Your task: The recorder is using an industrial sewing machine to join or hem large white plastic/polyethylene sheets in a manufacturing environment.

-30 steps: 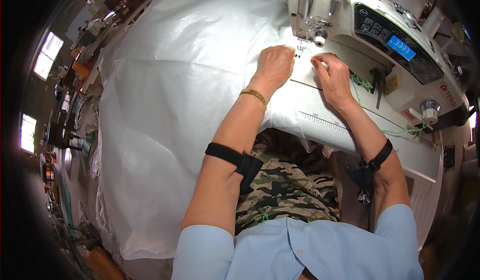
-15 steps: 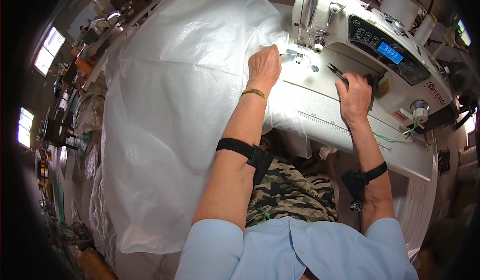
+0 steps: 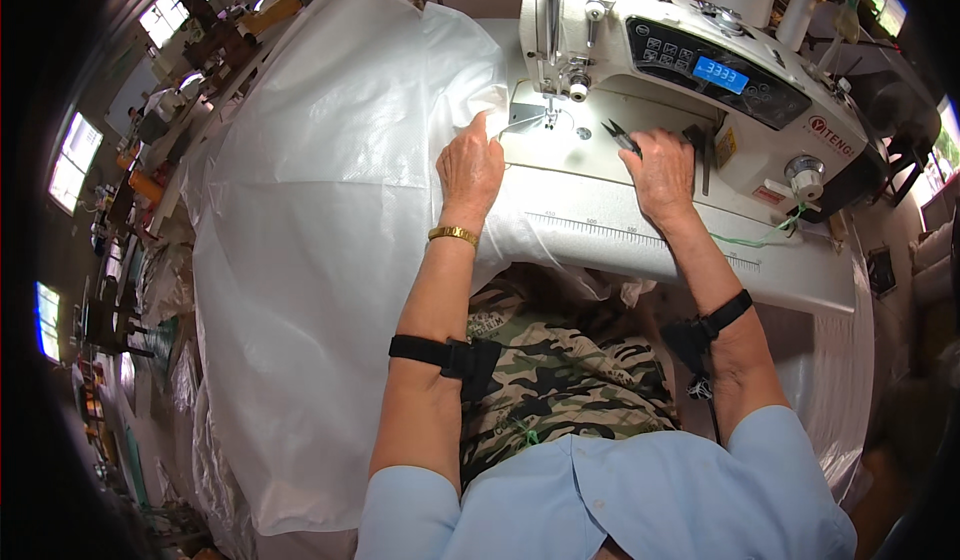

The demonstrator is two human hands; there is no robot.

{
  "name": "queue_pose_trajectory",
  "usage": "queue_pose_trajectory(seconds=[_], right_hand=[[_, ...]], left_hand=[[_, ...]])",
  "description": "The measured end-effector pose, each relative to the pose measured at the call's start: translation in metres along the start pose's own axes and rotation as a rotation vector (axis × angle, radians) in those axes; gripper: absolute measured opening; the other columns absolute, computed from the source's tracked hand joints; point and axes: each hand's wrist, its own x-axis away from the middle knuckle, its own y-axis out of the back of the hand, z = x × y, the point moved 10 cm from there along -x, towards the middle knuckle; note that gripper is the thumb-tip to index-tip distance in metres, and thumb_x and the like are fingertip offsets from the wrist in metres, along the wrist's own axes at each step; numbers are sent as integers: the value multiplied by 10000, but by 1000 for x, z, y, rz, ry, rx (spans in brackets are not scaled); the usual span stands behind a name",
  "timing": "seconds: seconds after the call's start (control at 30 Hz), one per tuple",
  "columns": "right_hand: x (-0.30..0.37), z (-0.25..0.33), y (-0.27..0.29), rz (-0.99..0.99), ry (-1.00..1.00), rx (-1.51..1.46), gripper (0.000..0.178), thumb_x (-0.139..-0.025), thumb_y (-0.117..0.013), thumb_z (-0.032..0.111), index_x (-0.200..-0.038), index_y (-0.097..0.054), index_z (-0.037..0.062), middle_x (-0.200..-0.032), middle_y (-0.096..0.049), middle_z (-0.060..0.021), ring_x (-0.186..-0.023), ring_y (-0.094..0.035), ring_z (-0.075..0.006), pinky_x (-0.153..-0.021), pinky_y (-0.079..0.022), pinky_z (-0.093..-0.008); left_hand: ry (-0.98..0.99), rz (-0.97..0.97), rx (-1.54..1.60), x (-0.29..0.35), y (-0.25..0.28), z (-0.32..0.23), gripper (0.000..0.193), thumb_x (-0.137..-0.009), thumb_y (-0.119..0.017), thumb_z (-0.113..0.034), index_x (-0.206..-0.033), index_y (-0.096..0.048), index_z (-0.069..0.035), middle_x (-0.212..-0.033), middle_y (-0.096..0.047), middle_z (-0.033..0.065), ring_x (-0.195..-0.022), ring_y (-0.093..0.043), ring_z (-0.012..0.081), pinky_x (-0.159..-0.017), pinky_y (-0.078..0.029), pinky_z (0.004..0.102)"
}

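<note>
My left hand (image 3: pixel 470 172) is closed on the edge of a large white woven plastic sheet (image 3: pixel 310 260), just left of the sewing machine's needle area. Thin thread (image 3: pixel 526 123) seems to run from beside these fingers to the presser foot (image 3: pixel 551 116). My right hand (image 3: pixel 662 175) grips a pair of dark thread snips (image 3: pixel 620 137) over the machine bed, their pointed blades apart and aimed toward the needle. The white sewing machine (image 3: pixel 690 55) has a lit blue display. Folds of the sheet hang off the table's front edge.
A ruler scale (image 3: pixel 600 223) runs along the table's front edge. A dark flat bar (image 3: pixel 708 160) lies by the machine's pillar. Green string (image 3: pixel 752 239) trails below the handwheel (image 3: pixel 805 177). Thread cones (image 3: pixel 800 18) stand behind. Cluttered benches (image 3: pixel 160 180) line the far left.
My left hand has drawn the sheet's edge away from the needle, to the left and nearer me. My right hand has lifted the snips off the bed's right side and brought them closer to the needle.
</note>
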Motion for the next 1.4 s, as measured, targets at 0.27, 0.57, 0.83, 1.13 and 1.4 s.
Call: queue_pose_trajectory(seconds=[0.27,0.57,0.83,1.13,1.4], right_hand=[[5,66,5,-17,434,-245,104,-866,-648,75,-960,-642,30,-859,-637,-123,-851,-626,-283,-796,-470,-403],[-14,84,-26,140,111,-285,309,-931,-662,247,-1063,-642,-32,-875,-684,-195,-786,-689,-359,-710,-545,-444],[-18,88,-20,74,170,-285,364,-892,-728,238,-1187,-660,36,-917,-691,-193,-793,-696,-354,-700,-554,-445],[-34,98,-32,46,233,-232,277,-888,-723,206,-1124,-670,73,-863,-689,-137,-758,-680,-338,-669,-520,-442],[-19,76,-32,91,208,-316,252,-895,-710,226,-1076,-696,52,-947,-699,-165,-822,-688,-350,-734,-538,-448]], left_hand=[[-22,-9,40,3,9,-4,462,-877,-590,-88,-1307,-568,77,-916,-701,235,-839,-704,347,-803,-558,445],[-15,16,68,4,7,-3,465,-879,-584,-86,-1317,-571,71,-946,-705,237,-871,-705,346,-823,-555,449],[-12,30,92,3,4,-2,456,-873,-594,-67,-1308,-572,71,-941,-704,239,-871,-706,354,-810,-555,453],[-28,39,90,4,4,-6,472,-858,-595,-60,-1313,-573,64,-862,-701,223,-823,-707,353,-800,-557,457],[-67,-40,71,3,-1,0,459,-859,-568,-95,-1300,-592,31,-870,-704,214,-800,-700,351,-777,-558,459]])
